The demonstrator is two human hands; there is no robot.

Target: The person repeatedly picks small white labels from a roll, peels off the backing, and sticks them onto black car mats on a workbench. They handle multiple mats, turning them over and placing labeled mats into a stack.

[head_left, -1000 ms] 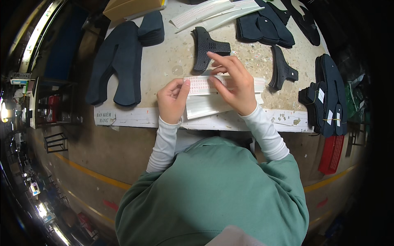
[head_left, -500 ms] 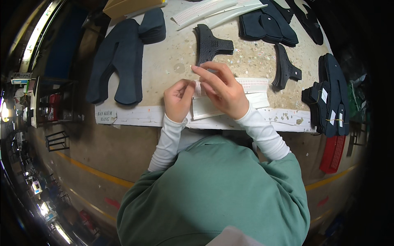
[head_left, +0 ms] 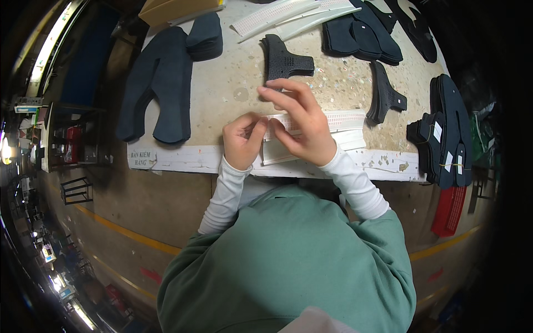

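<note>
In front of me, near the table's edge, lies a white sheet of small labels [head_left: 347, 118] with rows of pinkish print. My left hand [head_left: 242, 140] is closed, its thumb and bent fingers pinching the sheet's left end. Over the same sheet is my right hand [head_left: 304, 125], its index and middle fingers stretched out and apart. The right thumb touches the sheet beside my left thumb; the other right fingers are partly hidden. A pale spot shows at a right fingertip, too small to name. Beneath the printed sheet lies another white sheet [head_left: 350, 140].
Just beyond my hands stands a stack of black T-shaped pieces [head_left: 288, 64], with a similar stack [head_left: 383, 94] to the right. Dark forked foam pieces [head_left: 166, 72] lie at left, more [head_left: 361, 39] far right. Tied bundles [head_left: 441, 147] overhang the right edge. More label sheets [head_left: 277, 16] lie behind.
My right thumb has moved down a little and away from the extended fingers, closer to my left thumb. The left hand keeps its pinch on the sheet. The whole view has shifted slightly.
</note>
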